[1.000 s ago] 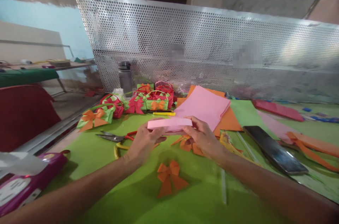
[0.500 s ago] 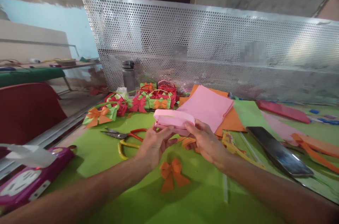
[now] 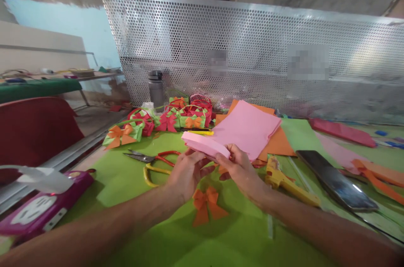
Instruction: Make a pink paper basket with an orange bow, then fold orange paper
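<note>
Between my two hands, raised above the green table, is a small pink paper bag (image 3: 205,145) with a strip handle curving along its far side. My left hand (image 3: 187,172) grips its left end, thumb on the near side. At the right end, my right hand (image 3: 238,168) pinches it between thumb and fingers. The bag's underside is hidden by my fingers. An orange paper bow (image 3: 207,206) lies on the table just below my hands. Another orange paper piece (image 3: 223,170) shows partly behind my right fingers.
Scissors (image 3: 151,162) lie left, near a purple power strip (image 3: 47,206). On the right are a yellow glue gun (image 3: 288,183) and a phone (image 3: 336,178). Behind stand finished paper bags (image 3: 192,122), a bottle (image 3: 155,88) and pink sheets (image 3: 246,128), before a perforated metal panel (image 3: 252,40).
The pink bag has been turned and tilted in my hands; its handle, edge-on at first, opened into a loop and now slants down to the right. The view has shifted slightly left.
</note>
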